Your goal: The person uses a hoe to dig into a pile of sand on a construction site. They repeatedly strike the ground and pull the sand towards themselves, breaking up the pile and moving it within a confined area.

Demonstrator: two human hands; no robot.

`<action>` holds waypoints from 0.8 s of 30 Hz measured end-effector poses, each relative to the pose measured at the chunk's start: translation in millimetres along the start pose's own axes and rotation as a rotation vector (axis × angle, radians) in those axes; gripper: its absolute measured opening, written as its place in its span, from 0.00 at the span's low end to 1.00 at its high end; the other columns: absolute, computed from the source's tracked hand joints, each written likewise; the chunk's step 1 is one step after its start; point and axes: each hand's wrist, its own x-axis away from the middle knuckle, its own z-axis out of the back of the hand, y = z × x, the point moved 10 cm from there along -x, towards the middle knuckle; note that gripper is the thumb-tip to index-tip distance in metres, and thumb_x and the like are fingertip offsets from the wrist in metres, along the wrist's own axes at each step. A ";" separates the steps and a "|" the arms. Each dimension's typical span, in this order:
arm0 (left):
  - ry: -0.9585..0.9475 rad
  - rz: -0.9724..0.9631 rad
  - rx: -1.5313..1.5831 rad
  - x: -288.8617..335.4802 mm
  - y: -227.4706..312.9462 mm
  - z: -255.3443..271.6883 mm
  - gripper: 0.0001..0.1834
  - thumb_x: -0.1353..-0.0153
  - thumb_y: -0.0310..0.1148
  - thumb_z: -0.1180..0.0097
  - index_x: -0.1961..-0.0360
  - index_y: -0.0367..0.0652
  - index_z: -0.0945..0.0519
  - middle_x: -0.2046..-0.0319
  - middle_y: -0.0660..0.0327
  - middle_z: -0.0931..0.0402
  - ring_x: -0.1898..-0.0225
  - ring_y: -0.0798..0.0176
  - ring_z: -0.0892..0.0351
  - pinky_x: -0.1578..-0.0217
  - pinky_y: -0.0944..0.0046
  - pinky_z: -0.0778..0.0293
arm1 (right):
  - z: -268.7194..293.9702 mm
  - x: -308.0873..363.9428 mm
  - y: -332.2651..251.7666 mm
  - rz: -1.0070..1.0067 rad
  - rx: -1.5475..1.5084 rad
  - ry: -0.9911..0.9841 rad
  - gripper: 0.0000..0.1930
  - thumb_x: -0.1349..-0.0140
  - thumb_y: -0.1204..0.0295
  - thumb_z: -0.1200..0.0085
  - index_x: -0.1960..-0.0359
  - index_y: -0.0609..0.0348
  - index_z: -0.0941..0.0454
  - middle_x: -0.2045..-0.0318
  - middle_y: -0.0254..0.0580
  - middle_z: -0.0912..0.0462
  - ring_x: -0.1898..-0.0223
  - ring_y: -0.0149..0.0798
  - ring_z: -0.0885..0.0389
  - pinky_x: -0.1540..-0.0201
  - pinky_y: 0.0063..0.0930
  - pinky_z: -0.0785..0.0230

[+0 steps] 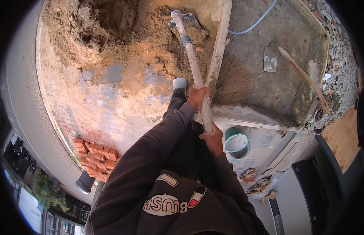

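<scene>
Both of my hands are wrapped around the long wooden handle of a hoe (pixel 193 62). My left hand (pixel 197 98) grips partway along it, and my right hand (pixel 213 139) holds the near end. The hoe's head, at the far end of the handle, is partly sunk in loose brown sand (pixel 156 37), so its blade is mostly hidden. A grey band wraps the handle below the head. My foot in a light shoe (pixel 180 83) stands just left of the handle.
A low wooden board (pixel 219 51) separates the sand from a boxed area with a blue hose (pixel 254 25) and a bent wooden stick (pixel 305 76). Beside my right arm stands a green bucket (pixel 236 144). Red bricks (pixel 96 158) are stacked at left; rubble (pixel 342 58) lies far right.
</scene>
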 end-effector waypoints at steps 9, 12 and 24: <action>0.125 0.056 -0.252 -50.1 -48.8 65.6 0.07 0.46 0.24 0.39 0.75 0.33 0.25 0.82 0.55 0.28 0.84 0.57 0.25 0.84 0.54 0.26 | -66.1 -23.3 76.9 -0.033 -0.025 0.039 0.22 0.63 0.68 0.38 0.64 0.64 0.25 0.69 0.59 0.18 0.61 0.60 0.18 0.57 0.44 0.28; 0.155 0.005 -0.260 -54.2 -48.5 73.1 0.06 0.47 0.24 0.41 0.77 0.33 0.25 0.82 0.54 0.28 0.85 0.56 0.27 0.84 0.55 0.26 | -71.7 -20.0 80.7 -0.036 -0.106 0.036 0.21 0.63 0.68 0.38 0.65 0.64 0.25 0.69 0.59 0.18 0.62 0.60 0.18 0.57 0.43 0.28; 0.173 0.032 -0.570 -15.4 -105.3 131.5 0.08 0.50 0.22 0.44 0.82 0.32 0.27 0.86 0.51 0.29 0.88 0.53 0.27 0.87 0.53 0.27 | -151.9 45.9 138.9 -0.166 -0.455 -0.040 0.14 0.59 0.75 0.40 0.69 0.62 0.28 0.80 0.42 0.24 0.79 0.38 0.23 0.74 0.35 0.30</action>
